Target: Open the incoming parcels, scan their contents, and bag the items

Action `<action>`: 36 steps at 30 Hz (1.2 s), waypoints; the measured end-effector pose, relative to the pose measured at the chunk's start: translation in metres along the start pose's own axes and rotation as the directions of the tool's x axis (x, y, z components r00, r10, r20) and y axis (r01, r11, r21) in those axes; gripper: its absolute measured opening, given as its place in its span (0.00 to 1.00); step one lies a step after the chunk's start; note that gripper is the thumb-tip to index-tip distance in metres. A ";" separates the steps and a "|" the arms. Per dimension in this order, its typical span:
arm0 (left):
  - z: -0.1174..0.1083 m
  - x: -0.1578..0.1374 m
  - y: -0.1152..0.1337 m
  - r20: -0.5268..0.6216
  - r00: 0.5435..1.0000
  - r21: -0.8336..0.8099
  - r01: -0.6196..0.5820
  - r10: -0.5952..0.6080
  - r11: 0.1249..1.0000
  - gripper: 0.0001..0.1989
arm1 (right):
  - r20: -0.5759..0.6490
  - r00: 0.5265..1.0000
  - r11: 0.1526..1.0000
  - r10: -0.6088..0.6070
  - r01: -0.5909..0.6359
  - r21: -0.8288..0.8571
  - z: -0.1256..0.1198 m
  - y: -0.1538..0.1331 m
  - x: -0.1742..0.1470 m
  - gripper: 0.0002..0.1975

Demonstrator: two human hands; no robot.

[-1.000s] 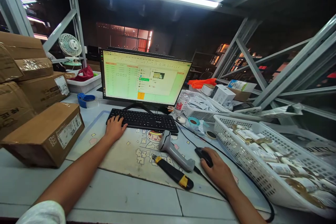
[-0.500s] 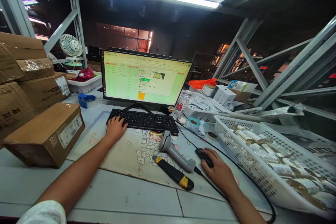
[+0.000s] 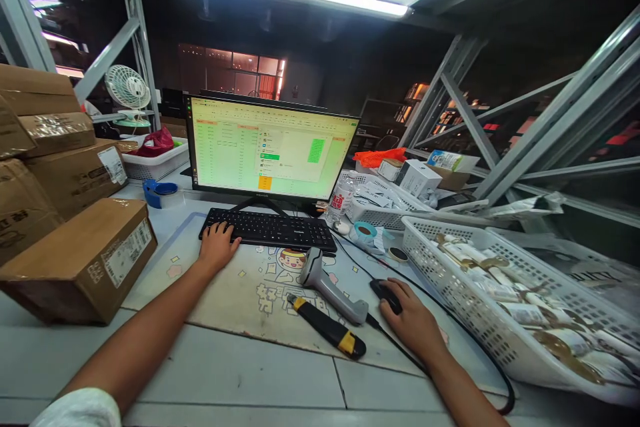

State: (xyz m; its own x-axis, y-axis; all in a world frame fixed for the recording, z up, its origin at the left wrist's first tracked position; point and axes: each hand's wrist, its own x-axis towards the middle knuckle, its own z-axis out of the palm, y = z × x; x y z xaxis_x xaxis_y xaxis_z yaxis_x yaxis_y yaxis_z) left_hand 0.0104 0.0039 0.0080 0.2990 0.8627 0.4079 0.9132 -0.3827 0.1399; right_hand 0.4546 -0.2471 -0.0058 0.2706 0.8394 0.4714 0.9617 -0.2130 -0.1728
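Note:
My left hand [image 3: 219, 246] rests on the left end of a black keyboard [image 3: 280, 228], its fingers spread over the keys. Under my right hand [image 3: 411, 317] is a black computer mouse [image 3: 386, 295], with the fingers laid over it. Between my hands lie a grey barcode scanner [image 3: 333, 288] and, just in front of it, a black and yellow utility knife [image 3: 327, 327]. All of these are on a printed desk mat [image 3: 225, 303]. Behind the keyboard stands a lit monitor [image 3: 273, 147] showing a spreadsheet and a chat window.
Cardboard boxes [image 3: 75, 260] are stacked on the left, near a blue tape dispenser [image 3: 160, 193] and a fan [image 3: 127, 88]. To the right stands a white basket [image 3: 460, 307] of packaged goods. A plastic bottle [image 3: 339, 200] and tape rolls [image 3: 365, 231] sit behind the mouse.
The chat window on the monitor now shows a different conversation, with a long green message block. My hands stay on the keyboard and mouse; the view has shifted slightly.

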 end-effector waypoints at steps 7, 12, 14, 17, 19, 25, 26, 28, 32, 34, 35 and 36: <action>-0.001 0.000 0.000 0.002 1.000 -0.004 -0.003 0.003 1.000 0.26 | 0.006 1.000 1.000 -0.006 0.006 0.016 -0.001 0.000 -0.001 0.20; -0.003 -0.001 0.001 0.007 1.000 -0.009 -0.002 0.002 1.000 0.27 | 0.009 1.000 1.000 0.003 -0.003 0.013 -0.003 -0.001 -0.001 0.20; -0.003 -0.001 0.001 0.007 1.000 -0.009 0.000 0.000 1.000 0.27 | 0.008 1.000 1.000 0.004 -0.004 0.011 -0.003 -0.002 -0.001 0.20; -0.003 0.000 0.001 0.009 1.000 -0.006 0.003 -0.003 1.000 0.27 | 0.016 1.000 1.000 0.014 -0.014 -0.001 -0.004 -0.003 -0.001 0.20; -0.002 0.000 0.001 0.011 1.000 -0.003 0.004 -0.004 1.000 0.27 | 0.019 1.000 1.000 0.016 -0.016 -0.009 -0.004 -0.003 -0.001 0.20; -0.001 -0.001 0.001 0.014 1.000 0.010 0.000 0.000 1.000 0.27 | 0.012 1.000 1.000 0.010 -0.010 -0.010 -0.004 -0.004 -0.001 0.20; -0.001 -0.001 0.000 0.013 1.000 0.012 -0.001 0.001 1.000 0.27 | 0.014 1.000 1.000 0.008 -0.007 -0.009 -0.005 -0.005 -0.001 0.20; 0.000 -0.001 0.000 0.013 1.000 0.014 -0.004 0.004 1.000 0.27 | 0.015 1.000 1.000 0.005 -0.005 -0.009 -0.005 -0.005 -0.001 0.20; 0.000 0.000 -0.001 0.017 1.000 0.015 -0.005 0.004 1.000 0.27 | 0.005 1.000 1.000 0.008 -0.008 -0.004 -0.006 -0.006 -0.001 0.19; 0.000 0.000 -0.001 0.019 1.000 0.016 -0.005 0.004 1.000 0.27 | 0.006 1.000 1.000 0.009 -0.009 -0.003 -0.005 -0.005 -0.001 0.19; 0.000 0.000 -0.001 0.020 1.000 0.016 -0.005 0.005 1.000 0.27 | 0.009 1.000 1.000 0.010 -0.010 -0.006 -0.005 -0.005 -0.001 0.19; -0.001 -0.001 0.000 0.020 1.000 0.017 -0.005 0.005 1.000 0.27 | 0.013 1.000 1.000 0.011 -0.011 -0.009 -0.004 -0.005 -0.001 0.20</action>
State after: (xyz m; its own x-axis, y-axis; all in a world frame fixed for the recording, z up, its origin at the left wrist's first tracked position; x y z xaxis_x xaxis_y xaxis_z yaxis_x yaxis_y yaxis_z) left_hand 0.0097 0.0034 0.0082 0.3089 0.8674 0.3901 0.9162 -0.3814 0.1227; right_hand 0.4501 -0.2493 -0.0017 0.2803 0.8433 0.4585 0.9591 -0.2264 -0.1700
